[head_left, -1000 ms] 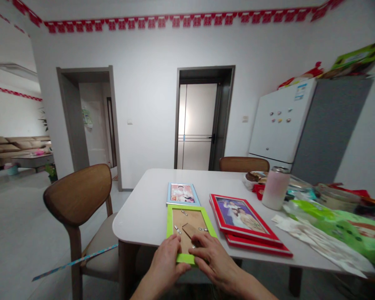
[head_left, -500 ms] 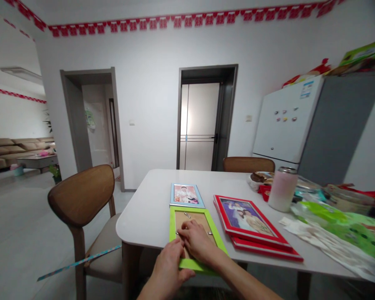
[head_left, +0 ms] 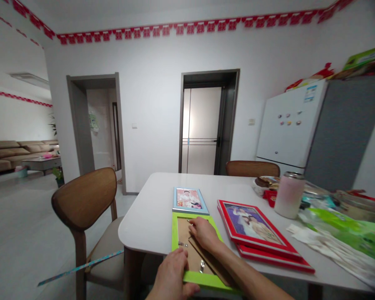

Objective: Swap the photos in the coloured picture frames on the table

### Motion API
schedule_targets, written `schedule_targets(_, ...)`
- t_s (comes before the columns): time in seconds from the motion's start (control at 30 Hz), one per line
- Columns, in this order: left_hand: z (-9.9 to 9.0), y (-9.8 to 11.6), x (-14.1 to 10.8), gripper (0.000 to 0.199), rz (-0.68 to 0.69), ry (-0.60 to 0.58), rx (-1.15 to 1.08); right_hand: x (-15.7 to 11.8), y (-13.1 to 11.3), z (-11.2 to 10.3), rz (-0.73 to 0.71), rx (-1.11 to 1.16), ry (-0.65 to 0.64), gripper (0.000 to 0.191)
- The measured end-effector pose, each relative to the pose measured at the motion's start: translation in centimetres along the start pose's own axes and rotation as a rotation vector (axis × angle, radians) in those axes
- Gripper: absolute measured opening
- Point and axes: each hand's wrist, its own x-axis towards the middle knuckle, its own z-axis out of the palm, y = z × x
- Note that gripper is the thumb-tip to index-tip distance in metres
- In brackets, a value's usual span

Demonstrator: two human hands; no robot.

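A lime green picture frame (head_left: 175,233) lies back side up at the table's near edge, its brown backing board (head_left: 192,256) and small metal clips showing. My left hand (head_left: 171,273) grips the frame's near left corner, thumb on the near edge. Bent fingers of my right hand (head_left: 204,235) pinch at a metal clip near the far edge of the backing. A brown stand flap runs beneath my right forearm. Beyond the green frame is a light blue frame (head_left: 203,205) with a photo. Two stacked red frames (head_left: 237,239) lie to the right.
The white table (head_left: 143,216) also holds a pink and white bottle (head_left: 289,196), white gloves (head_left: 318,241), green plastic packaging (head_left: 340,225) and bowls at the right. Wooden chairs stand left (head_left: 87,196) and behind (head_left: 253,168).
My right hand has moved from the left-side clip to the far clip. The stand flap now shows on the backing. My left hand stays at the near left corner. The view has shifted slightly.
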Motion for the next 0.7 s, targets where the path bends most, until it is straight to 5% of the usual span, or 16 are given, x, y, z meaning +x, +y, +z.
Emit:
schedule_targets(0.4, -0.1, 0.5, -0.4, 0.065, -0.039, -0.026, 0.029, 3.6, 0.7, 1.9, 0.293, -0.031, 0.033, 0.019)
schedule_targets(0.7, -2.2, 2.1, 0.3, 0.061, -0.04, -0.194, 0.088, 2.9, 1.9, 0.4, 0.249, 0.043, 0.038, 0.019)
